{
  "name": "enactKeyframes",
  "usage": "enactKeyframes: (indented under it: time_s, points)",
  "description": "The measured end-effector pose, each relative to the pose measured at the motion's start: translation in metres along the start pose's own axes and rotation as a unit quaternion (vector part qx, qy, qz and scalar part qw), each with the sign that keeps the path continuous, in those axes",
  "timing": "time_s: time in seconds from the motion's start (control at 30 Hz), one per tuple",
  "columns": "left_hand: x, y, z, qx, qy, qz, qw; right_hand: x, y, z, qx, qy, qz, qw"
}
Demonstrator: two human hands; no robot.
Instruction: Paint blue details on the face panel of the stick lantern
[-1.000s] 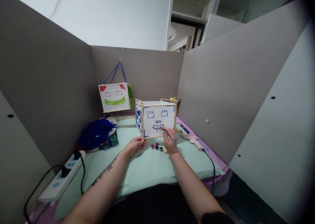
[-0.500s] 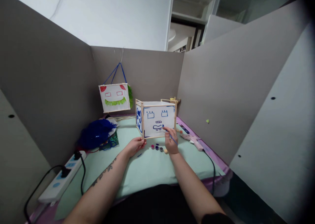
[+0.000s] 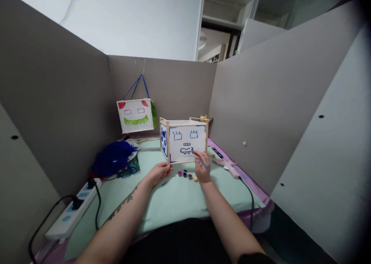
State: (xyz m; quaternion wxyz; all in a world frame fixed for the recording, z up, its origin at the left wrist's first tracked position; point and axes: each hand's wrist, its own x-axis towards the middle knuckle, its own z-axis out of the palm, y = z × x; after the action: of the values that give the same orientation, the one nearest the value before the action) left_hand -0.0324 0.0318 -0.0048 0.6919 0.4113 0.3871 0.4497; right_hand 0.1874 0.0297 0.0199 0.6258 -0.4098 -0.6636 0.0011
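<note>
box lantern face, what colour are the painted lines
Blue, on white paper; clearest in the head view.

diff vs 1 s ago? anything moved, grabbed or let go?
Barely anything. The right hand keeps its grip on the thin blue paintbrush, and its tip has crept slightly right along the blue painted mouth on the wooden-framed white paper box. The left hand still steadies the box's lower left corner. Nothing was picked up or released; the small paint pots and pink glue gun are unmoved.

A pale green mat (image 3: 174, 202) is spread over the purple-edged table (image 3: 255, 196). On it are set a wood-framed paper lantern (image 3: 185, 140), small paint pots (image 3: 185, 174), a glue gun (image 3: 227, 166), blue yarn (image 3: 113, 157) and a power strip (image 3: 72, 210).
</note>
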Motion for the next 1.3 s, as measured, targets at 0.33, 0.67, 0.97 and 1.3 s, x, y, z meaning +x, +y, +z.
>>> enactKeyframes:
  time_s: [0.33, 0.67, 0.97, 1.3]
  points:
    - [-0.001, 0.001, 0.001, 0.004, 0.003, 0.004, 1.000, 0.001, 0.000, 0.001, -0.004, -0.003, 0.000, 1.000]
    - [-0.001, 0.001, 0.002, -0.002, 0.015, -0.007, 1.000, -0.002, 0.001, -0.003, -0.015, 0.013, -0.005, 1.000]
    - [-0.003, 0.003, 0.004, -0.010, 0.018, -0.018, 1.000, -0.004, 0.001, 0.000, -0.011, -0.154, -0.034, 0.987]
    - [-0.005, 0.005, 0.007, -0.019, 0.023, -0.023, 0.999, -0.009, 0.003, 0.006, -0.055, -0.263, -0.013, 0.963]
